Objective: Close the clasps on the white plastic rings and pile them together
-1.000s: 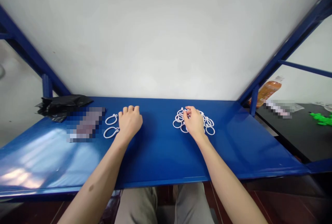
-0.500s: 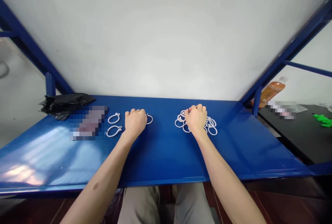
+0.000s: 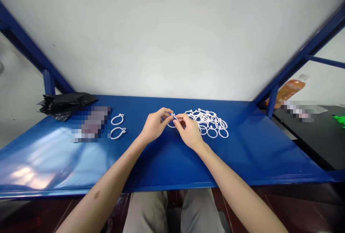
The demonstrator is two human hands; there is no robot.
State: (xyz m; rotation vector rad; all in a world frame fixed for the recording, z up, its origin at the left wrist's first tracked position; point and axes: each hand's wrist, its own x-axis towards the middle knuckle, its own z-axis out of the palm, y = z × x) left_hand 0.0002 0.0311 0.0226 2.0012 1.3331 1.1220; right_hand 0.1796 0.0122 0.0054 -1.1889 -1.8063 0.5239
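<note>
My left hand and my right hand meet over the middle of the blue table. Both pinch one white plastic ring between their fingertips, just above the tabletop. A pile of several white rings lies just right of my right hand. Two separate white rings lie to the left of my left hand, one behind the other.
A black plastic bag sits at the table's far left corner, with a blurred flat object beside it. A white wall stands behind. At right, beyond the blue frame, an orange bottle and a dark table.
Both hands left their spots on the table and came together at the middle, now pinching one ring between them. The pile at right is uncovered.
</note>
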